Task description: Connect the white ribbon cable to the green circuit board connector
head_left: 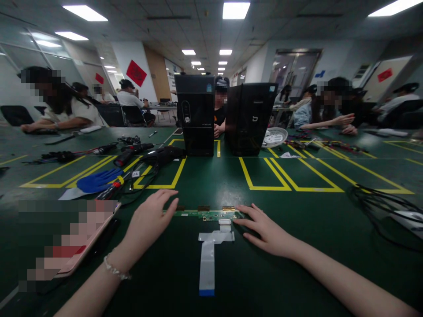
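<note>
A long, narrow green circuit board (190, 213) lies flat on the green table in front of me, with copper-coloured tabs along its far edge. From a connector (225, 222) on its near side runs a folded white ribbon cable (207, 259) with a blue end, pointing towards me. My left hand (150, 215) is at the board's left end, thumb apart from the fingers, open. Over the right end rests my right hand (267, 233), its fingers stretched out and spread; the fingertips touch or nearly touch the board. The board's two ends are partly hidden by my hands.
Two black computer towers (198, 114) stand beyond the board. To the left are a blue glove (99, 179), tools with cables and a partly blurred pink object (89, 251). Black cables (380, 207) lie right; a white basket (275, 137) stands behind. People sit around the table.
</note>
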A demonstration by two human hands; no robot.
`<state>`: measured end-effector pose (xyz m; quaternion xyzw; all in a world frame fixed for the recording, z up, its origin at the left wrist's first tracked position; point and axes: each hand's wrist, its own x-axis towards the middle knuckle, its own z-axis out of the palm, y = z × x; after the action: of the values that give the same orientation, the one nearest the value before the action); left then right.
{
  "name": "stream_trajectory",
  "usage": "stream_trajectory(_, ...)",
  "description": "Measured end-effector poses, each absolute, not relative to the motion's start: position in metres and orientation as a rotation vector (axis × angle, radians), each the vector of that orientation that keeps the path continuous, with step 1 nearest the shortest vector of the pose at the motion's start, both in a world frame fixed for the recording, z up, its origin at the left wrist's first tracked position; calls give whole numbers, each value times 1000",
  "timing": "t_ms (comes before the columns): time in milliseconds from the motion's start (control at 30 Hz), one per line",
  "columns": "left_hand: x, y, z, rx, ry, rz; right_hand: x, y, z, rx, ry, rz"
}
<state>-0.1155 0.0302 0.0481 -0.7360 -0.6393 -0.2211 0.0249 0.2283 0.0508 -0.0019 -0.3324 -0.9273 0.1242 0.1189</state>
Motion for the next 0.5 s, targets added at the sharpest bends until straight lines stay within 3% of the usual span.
stream_trajectory(233,-187,54,17,-2129,-2204,-640,233,46,-7,-891,-2713,245)
stream_trajectory(500,-195,60,15,-2091,-2257,-671,244,44,5,-843,-2667,183)
